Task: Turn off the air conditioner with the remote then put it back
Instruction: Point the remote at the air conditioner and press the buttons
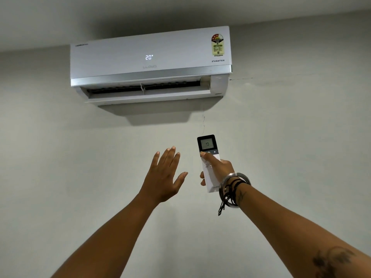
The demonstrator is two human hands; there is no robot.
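Right hand: your right hand [217, 169] is wrapped around the lower body of the remote [208, 157], raised in front of the wall [301, 137], with the thumb laid up the face and its tip on the dark button band just under the screen.
Left hand: your left hand [164, 177] is empty and spread flat, fingers together and pointing up, thumb out to the side, held up just beside the remote without touching it.
Remote: white body with a dark top section, held upright and tilted slightly left, its top end aimed up toward the air conditioner [150, 65]; the small screen is lit and shows digits that read roughly as 10.
Air conditioner: white split unit mounted high on the wall, close under the ceiling [180, 13], well above both hands; its front panel shows 20°, the word INVERTER sits at the lower right, a coloured rating sticker [217, 45] is at the upper right, and the bottom flap hangs open over a dark vent slot.
Wrist: a metal bangle [233, 177] and dark threads circle your right wrist.
Wall: plain pale grey, with a thin crack running down from under the unit's right end.
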